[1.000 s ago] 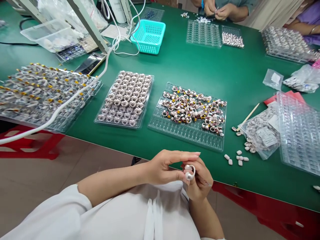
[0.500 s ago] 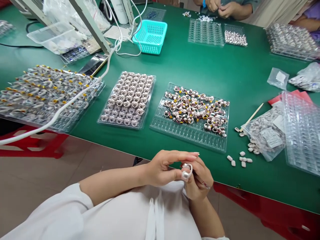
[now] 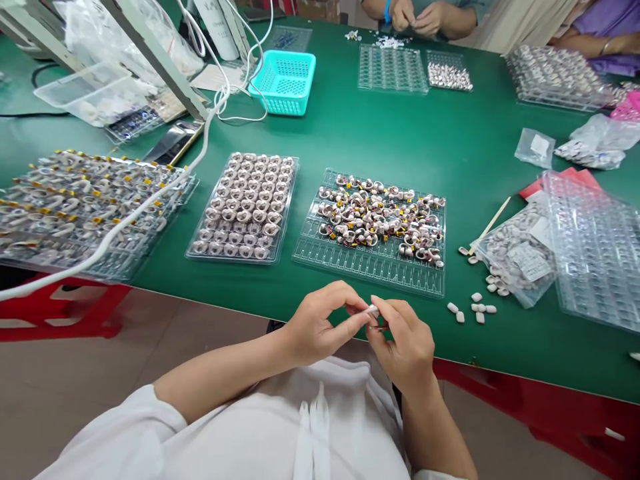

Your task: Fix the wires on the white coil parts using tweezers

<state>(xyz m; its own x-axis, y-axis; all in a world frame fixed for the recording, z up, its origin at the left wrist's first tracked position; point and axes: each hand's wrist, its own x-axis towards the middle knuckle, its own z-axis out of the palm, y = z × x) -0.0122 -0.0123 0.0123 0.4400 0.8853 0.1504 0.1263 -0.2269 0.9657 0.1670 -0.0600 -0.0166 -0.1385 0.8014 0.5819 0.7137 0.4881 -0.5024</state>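
Observation:
Between my two hands, just in front of the table's near edge, is a small white clip-on earbud [image 3: 372, 311]. My left hand [image 3: 320, 321] pinches it with thumb and forefinger. From the other side, the fingers of my right hand [image 3: 407, 343] close on it too. A thin dark-reddish bit shows under the right fingertips, too small to make out. Most of the earbud is covered by fingers. Beyond my hands lies a clear tray [image 3: 370, 267] with a heap of similar curved pieces bearing yellow tabs.
Left of it stand a tray of ring-like pieces [image 3: 245, 200] and stacked trays with yellow-tabbed parts [image 3: 75, 207], crossed by a white cable [image 3: 125, 227]. Right are loose white caps [image 3: 477, 308], a bag of caps [image 3: 520, 257] and clear trays [image 3: 595, 247]. A turquoise basket [image 3: 285, 83] sits behind; a co-worker's hands [image 3: 415, 17] work opposite.
The earbud has turned from showing its C-shape to lying mostly covered between fingertips. My left fingers have curled from stretched out into a pinch, and my right hand has opened out rightward.

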